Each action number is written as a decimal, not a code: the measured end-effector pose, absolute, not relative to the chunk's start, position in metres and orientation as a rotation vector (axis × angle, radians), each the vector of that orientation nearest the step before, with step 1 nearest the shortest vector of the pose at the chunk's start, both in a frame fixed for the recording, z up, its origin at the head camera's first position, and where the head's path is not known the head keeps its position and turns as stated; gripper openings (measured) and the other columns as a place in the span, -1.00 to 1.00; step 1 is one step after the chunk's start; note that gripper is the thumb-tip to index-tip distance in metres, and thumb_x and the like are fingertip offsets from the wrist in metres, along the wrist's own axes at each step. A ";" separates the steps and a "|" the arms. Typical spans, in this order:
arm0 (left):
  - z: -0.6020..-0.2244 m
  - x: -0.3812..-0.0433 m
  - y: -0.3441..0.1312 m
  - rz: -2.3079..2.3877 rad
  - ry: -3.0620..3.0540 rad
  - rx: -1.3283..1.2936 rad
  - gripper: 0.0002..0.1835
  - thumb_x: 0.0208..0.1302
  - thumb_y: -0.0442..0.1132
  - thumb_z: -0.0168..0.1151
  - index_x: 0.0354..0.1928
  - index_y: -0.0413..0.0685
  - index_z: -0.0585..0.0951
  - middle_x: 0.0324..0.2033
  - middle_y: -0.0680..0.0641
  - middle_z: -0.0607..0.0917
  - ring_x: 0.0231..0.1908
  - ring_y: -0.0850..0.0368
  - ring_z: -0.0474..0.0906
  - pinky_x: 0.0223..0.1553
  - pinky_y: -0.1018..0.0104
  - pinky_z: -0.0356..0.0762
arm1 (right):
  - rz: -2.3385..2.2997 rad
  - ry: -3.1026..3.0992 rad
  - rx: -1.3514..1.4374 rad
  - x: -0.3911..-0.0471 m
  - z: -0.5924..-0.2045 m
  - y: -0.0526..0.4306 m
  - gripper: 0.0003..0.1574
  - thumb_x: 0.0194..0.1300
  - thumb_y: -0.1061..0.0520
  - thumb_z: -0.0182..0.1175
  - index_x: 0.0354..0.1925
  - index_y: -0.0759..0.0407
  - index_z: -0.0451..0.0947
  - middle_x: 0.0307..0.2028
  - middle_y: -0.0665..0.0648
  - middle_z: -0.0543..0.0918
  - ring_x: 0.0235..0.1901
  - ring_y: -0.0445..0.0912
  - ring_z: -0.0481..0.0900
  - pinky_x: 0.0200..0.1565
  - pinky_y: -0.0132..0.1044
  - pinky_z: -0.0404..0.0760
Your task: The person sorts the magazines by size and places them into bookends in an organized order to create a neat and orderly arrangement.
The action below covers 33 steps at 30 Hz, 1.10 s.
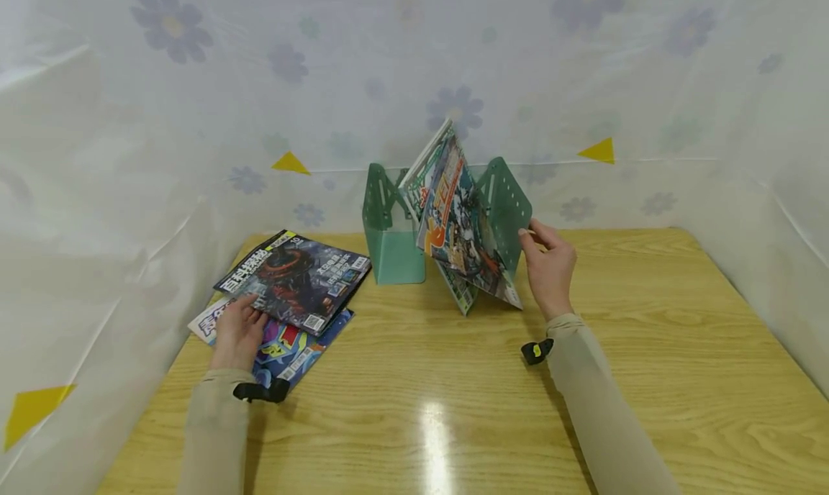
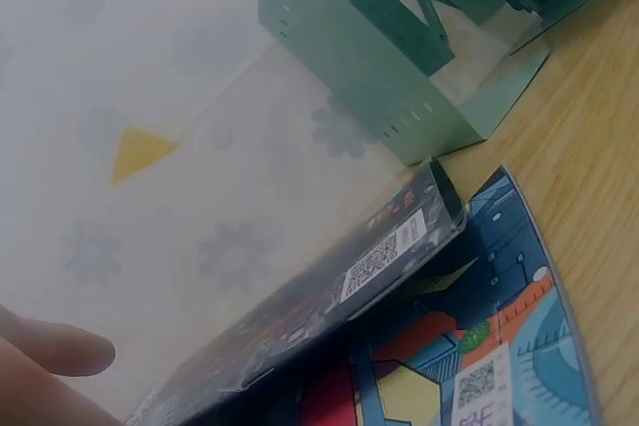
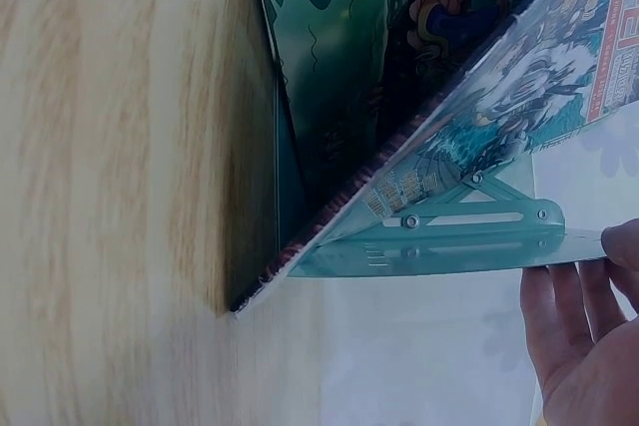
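Observation:
My right hand (image 1: pixel 550 268) pinches the upright right panel of a green metal expandable book stand (image 1: pixel 512 211), thumb on one face and fingers on the other, also plain in the right wrist view. Inside the stand several magazines (image 1: pixel 463 221) lean askew, their lower corners jutting forward over the table. At the left, my left hand (image 1: pixel 238 333) grips the near-left edge of a dark-covered magazine (image 1: pixel 304 279). That magazine tilts up over a blue, colourful magazine (image 2: pixel 439 366), leaving a gap between the two in the left wrist view. Part of the left fingers is hidden.
The stand's left panel (image 1: pixel 376 214) rises beside a flat green base plate (image 1: pixel 400 257). A wooden table (image 1: pixel 414 380) spreads below. Behind it hangs a pale flowered curtain (image 1: pixel 401 70) with yellow triangles, which also closes in both sides.

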<state>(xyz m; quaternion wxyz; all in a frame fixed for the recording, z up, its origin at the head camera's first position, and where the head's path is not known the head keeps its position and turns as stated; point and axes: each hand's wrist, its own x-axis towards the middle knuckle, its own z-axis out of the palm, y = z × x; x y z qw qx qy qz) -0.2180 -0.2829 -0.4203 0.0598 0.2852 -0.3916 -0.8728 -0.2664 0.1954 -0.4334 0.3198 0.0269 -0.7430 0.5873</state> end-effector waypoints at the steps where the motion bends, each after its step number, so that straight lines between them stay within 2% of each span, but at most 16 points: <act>1: -0.421 -0.219 -0.283 -2.665 -1.173 0.861 -0.16 0.51 -0.37 -0.16 0.53 0.07 -0.45 0.53 0.00 -0.33 0.48 0.20 -0.32 0.42 0.38 -0.14 | 1.542 -1.954 0.071 -0.266 -0.433 0.196 -0.54 0.41 0.02 0.22 0.21 0.11 0.58 0.09 0.16 0.64 -0.02 0.00 0.60 -0.33 -0.50 0.52; 4: -0.423 -0.222 -0.281 -2.710 -1.127 0.859 -0.14 0.51 -0.38 -0.15 0.53 0.11 -0.47 0.52 0.04 -0.35 0.48 0.22 -0.34 0.42 0.39 -0.15 | 1.537 -1.957 0.066 -0.267 -0.433 0.196 -0.55 0.41 0.04 0.22 0.21 0.11 0.58 0.09 0.16 0.64 -0.03 -0.02 0.60 -0.36 -0.50 0.50; 6: -0.425 -0.225 -0.281 -2.733 -1.121 0.854 -0.15 0.52 -0.37 -0.13 0.54 0.15 -0.44 0.53 0.05 -0.30 0.48 0.21 -0.28 0.43 0.35 -0.12 | 1.533 -1.956 0.065 -0.267 -0.431 0.195 -0.56 0.41 0.06 0.22 0.21 0.12 0.57 0.08 0.17 0.64 -0.03 0.00 0.60 -0.36 -0.51 0.49; 11: -0.429 -0.228 -0.280 -2.787 -1.176 0.795 -0.23 0.55 -0.35 -0.21 0.56 0.35 -0.30 0.53 0.02 -0.09 0.47 0.11 -0.07 0.45 0.16 -0.09 | 1.531 -1.954 0.071 -0.254 -0.416 0.187 -0.57 0.41 0.20 0.19 0.21 0.30 0.54 0.08 0.30 0.62 -0.02 0.14 0.59 -0.32 -0.55 0.48; 17: -0.433 -0.230 -0.276 -2.762 -1.261 0.766 -0.20 0.53 -0.44 -0.25 0.54 0.48 -0.25 0.52 -0.05 -0.04 0.45 -0.01 0.02 0.43 -0.02 -0.05 | 1.533 -1.965 0.068 -0.243 -0.404 0.181 -0.57 0.41 0.24 0.17 0.19 0.37 0.53 0.08 0.38 0.60 -0.03 0.15 0.59 -0.29 -0.54 0.51; 21: -0.434 -0.234 -0.271 -2.741 -1.249 0.816 -0.10 0.50 -0.47 -0.18 0.49 0.66 -0.28 0.51 -0.03 -0.01 0.43 -0.05 0.06 0.39 -0.08 -0.01 | 1.519 -1.972 0.060 -0.242 -0.402 0.182 -0.57 0.42 0.24 0.17 0.20 0.38 0.53 0.08 0.37 0.61 -0.04 0.11 0.59 -0.28 -0.54 0.51; 23: -0.434 -0.235 -0.270 -2.731 -1.263 0.830 -0.02 0.49 -0.47 -0.15 0.46 0.73 -0.39 0.52 -0.02 -0.06 0.43 -0.06 0.04 0.39 -0.10 -0.02 | 1.521 -1.971 0.066 -0.241 -0.403 0.181 -0.57 0.41 0.25 0.18 0.20 0.38 0.52 0.08 0.36 0.61 -0.04 0.10 0.59 -0.23 -0.54 0.53; 27: -0.437 -0.237 -0.271 -2.706 -1.288 0.848 0.01 0.48 -0.48 -0.14 0.46 0.67 -0.47 0.53 -0.01 -0.10 0.43 -0.07 0.03 0.38 -0.10 -0.01 | 1.533 -1.975 0.076 -0.241 -0.403 0.181 -0.56 0.41 0.25 0.18 0.20 0.40 0.51 0.08 0.36 0.60 -0.02 0.12 0.58 -0.11 -0.49 0.56; 29: -0.438 -0.237 -0.271 -2.695 -1.288 0.860 -0.04 0.48 -0.48 -0.14 0.50 0.62 -0.38 0.53 -0.02 -0.05 0.42 -0.08 0.06 0.37 -0.10 0.01 | 1.535 -1.978 0.073 -0.240 -0.403 0.180 -0.56 0.41 0.25 0.18 0.20 0.41 0.51 0.08 0.36 0.60 -0.01 0.12 0.58 -0.10 -0.49 0.56; 33: -0.439 -0.237 -0.269 -2.615 -1.355 0.911 -0.14 0.46 -0.48 -0.09 0.54 0.50 -0.09 0.48 -0.07 0.14 0.36 -0.05 0.22 0.30 -0.09 0.18 | 1.536 -1.980 0.064 -0.239 -0.401 0.181 -0.56 0.41 0.25 0.17 0.20 0.41 0.51 0.09 0.37 0.59 -0.01 0.13 0.58 -0.14 -0.51 0.54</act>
